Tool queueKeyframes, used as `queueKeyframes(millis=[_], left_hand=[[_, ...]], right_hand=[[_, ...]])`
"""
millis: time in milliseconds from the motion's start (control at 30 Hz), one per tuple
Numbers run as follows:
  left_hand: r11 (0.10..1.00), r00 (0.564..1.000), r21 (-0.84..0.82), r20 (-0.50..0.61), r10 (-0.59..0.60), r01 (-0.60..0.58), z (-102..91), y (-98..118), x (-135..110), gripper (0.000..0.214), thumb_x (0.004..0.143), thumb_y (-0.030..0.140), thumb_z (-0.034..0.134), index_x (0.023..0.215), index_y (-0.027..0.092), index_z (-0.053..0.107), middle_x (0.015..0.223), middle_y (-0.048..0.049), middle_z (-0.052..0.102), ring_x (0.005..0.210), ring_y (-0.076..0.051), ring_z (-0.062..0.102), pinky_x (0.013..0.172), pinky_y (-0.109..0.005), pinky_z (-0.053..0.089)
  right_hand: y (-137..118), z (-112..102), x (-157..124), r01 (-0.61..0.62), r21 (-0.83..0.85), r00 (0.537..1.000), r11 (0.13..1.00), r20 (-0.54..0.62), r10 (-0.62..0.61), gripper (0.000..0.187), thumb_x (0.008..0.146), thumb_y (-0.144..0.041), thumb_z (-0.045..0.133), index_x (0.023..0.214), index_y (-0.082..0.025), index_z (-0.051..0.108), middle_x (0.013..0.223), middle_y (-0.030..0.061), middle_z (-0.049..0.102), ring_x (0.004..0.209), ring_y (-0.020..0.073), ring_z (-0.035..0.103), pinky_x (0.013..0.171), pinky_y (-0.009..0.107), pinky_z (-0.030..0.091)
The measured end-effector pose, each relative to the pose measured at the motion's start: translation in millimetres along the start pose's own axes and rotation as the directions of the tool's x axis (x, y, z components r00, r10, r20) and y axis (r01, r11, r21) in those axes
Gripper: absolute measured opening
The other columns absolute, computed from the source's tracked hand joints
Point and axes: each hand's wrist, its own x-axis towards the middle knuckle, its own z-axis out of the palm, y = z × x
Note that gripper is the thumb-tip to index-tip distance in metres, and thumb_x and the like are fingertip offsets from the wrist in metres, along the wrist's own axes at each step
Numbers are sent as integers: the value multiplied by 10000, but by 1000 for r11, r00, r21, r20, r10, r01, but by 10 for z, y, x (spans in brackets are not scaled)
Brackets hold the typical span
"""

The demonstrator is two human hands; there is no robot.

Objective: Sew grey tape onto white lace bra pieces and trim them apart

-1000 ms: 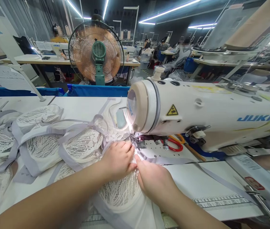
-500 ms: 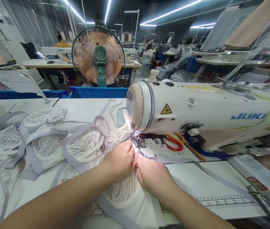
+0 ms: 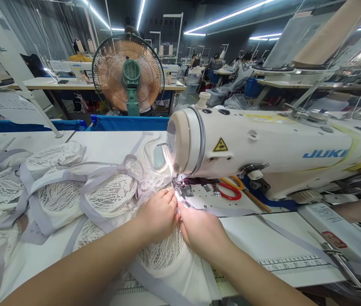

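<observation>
A white lace bra (image 3: 164,251) with grey-lilac bands lies under both my hands, its edge running to the lit needle area of a JUKI sewing machine (image 3: 250,142). My left hand (image 3: 159,214) is closed on the lace just in front of the presser foot (image 3: 177,185). Close beside it, my right hand (image 3: 199,227) pinches the bra's edge, thumb and fingers together. A grey-lilac elastic band (image 3: 231,211) stretches from near the foot to the right across the table. My hands hide the fabric between the fingers.
Several joined lace bra cups (image 3: 61,196) lie to the left. Red-handled scissors (image 3: 231,191) rest behind the machine's needle plate. A printed ruler strip (image 3: 295,264) runs along the front edge. A large fan (image 3: 128,72) stands beyond the table; people work farther back.
The whole view has shifted slightly left. Both hands keep their grip near the presser foot, and the fabric has barely moved.
</observation>
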Motion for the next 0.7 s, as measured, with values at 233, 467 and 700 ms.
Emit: queueKeyframes(millis=[233,467,700], left_hand=[[1000,1000,6,12,-4,4,-1,-26,17,434,871,295,392,1136,8,580,1222,-178,568,1150,-273,498,963,-365,398],[999,1000,-39,14,-22,23,-14,-50,9,413,869,311,401,1122,47,594,1232,-154,568,1144,-267,501,968,-369,403],[992,997,-120,56,-44,50,-31,-92,15,378,880,323,397,1106,89,590,1257,-141,548,1154,-266,482,973,-384,402]], right_hand=[[8,-8,11,-6,3,1000,1000,-3,6,486,820,-177,414,1302,-138,469,820,70,692,728,203,646,511,272,383],[5,-14,9,-7,7,1000,1000,5,7,514,804,-162,414,1315,-137,460,807,63,690,716,206,643,497,278,367],[8,-26,2,-15,17,1000,1000,17,15,545,800,-156,408,1345,-142,426,835,69,688,732,204,638,522,271,389]])
